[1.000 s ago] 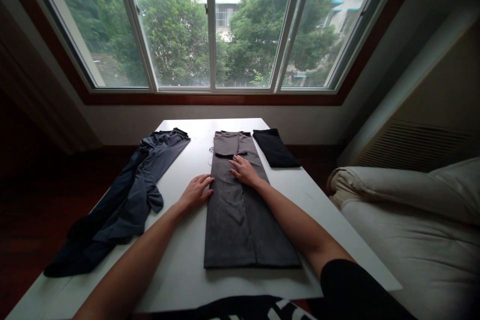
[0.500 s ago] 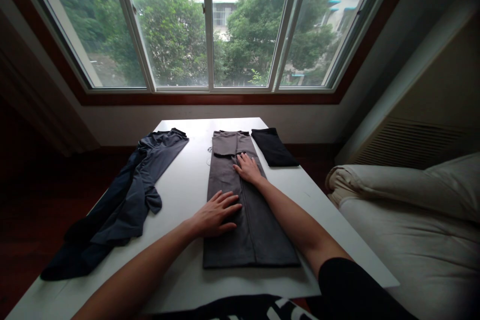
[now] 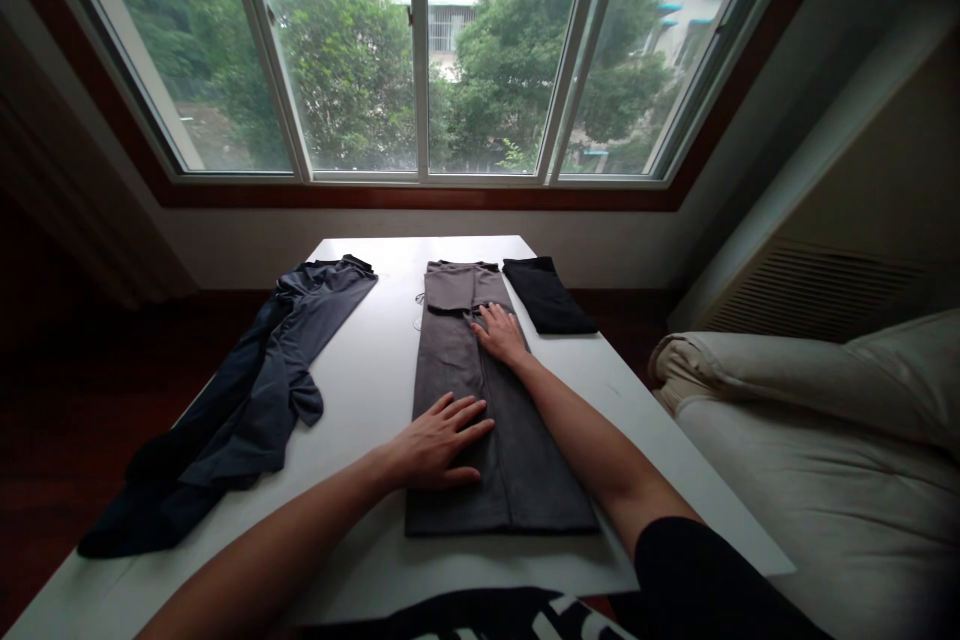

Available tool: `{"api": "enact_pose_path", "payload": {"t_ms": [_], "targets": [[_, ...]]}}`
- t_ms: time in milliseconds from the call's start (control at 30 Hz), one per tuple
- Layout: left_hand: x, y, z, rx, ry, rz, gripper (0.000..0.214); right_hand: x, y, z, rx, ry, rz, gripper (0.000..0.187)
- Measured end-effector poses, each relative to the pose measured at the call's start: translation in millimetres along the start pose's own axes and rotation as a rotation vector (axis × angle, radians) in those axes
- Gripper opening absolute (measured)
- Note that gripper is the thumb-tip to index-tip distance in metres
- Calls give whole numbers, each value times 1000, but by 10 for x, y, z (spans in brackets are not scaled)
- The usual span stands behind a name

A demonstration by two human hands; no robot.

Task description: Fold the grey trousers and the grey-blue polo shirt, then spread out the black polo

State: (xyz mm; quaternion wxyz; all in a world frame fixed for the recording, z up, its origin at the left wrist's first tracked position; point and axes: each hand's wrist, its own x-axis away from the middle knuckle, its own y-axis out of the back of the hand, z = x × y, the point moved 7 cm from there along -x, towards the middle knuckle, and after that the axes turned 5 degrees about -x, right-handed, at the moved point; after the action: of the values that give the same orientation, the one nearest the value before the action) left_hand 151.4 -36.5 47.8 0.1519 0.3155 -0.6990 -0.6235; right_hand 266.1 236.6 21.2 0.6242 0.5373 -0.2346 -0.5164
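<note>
A folded dark grey garment (image 3: 450, 350), long and narrow like trousers, lies lengthwise on the white table. Its far end is turned over in a short flap. On the near half my left hand (image 3: 442, 442) rests flat with fingers spread. My right hand (image 3: 499, 332) lies on it farther away, fingers stretched out beside the flap's edge. Neither hand grips the cloth. A thin cord loop shows at the garment's far left side.
A crumpled dark blue-grey garment (image 3: 262, 380) runs along the left side of the white table (image 3: 360, 390). At the far right edge is a folded black cloth (image 3: 547, 295). A pale sofa (image 3: 810, 440) stands to the right, and a window (image 3: 420, 50) is beyond the table.
My left hand has slid slightly nearer and to the right across the garment. My right hand has shifted a little to the right. The garments look the same.
</note>
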Motion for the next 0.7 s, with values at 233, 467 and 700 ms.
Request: {"api": "enact_pose_path", "payload": {"t_ms": [233, 467, 700], "targets": [[-21, 18, -118, 13, -50, 10, 82, -25, 3, -106, 25, -35, 33, 68], [-22, 5, -123, 20, -63, 23, 81, -13, 18, -118, 15, -24, 77, 69], [-39, -10, -190, 18, -113, 64, 80, 146, 320, 422, 11, 271, -123, 70]]}}
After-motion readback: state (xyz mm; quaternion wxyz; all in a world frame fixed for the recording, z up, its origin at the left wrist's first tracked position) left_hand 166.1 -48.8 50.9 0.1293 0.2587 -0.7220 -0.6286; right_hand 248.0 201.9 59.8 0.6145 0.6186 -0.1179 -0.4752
